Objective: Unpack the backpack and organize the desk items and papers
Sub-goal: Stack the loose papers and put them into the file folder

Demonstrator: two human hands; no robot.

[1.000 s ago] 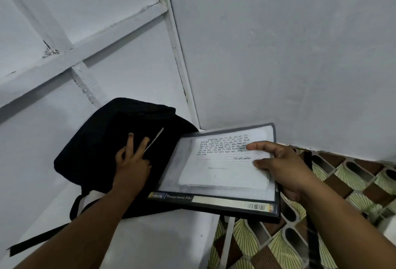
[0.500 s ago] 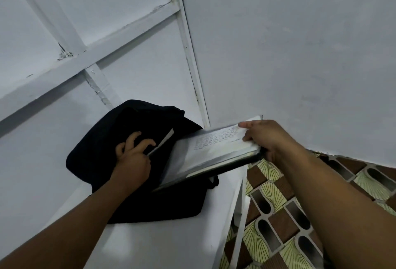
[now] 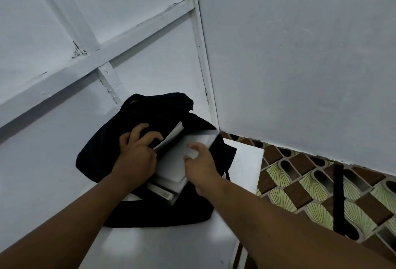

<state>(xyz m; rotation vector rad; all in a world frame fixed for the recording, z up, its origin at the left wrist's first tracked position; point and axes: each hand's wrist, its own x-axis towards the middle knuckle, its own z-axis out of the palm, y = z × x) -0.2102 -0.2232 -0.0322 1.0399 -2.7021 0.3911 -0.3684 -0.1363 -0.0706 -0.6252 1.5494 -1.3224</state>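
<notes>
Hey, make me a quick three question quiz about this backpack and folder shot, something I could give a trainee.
1. True or false: the black backpack lies on the patterned floor.
2. Which hand grips the folder with papers: left, right or both?
3. Fill in: the left hand rests at the backpack's ____.

Key
1. False; it sits on the white desk.
2. Right; the right hand pinches the papers, thumb on top.
3. Opening; its fingers hold the edge open beside a loose white sheet.
</notes>
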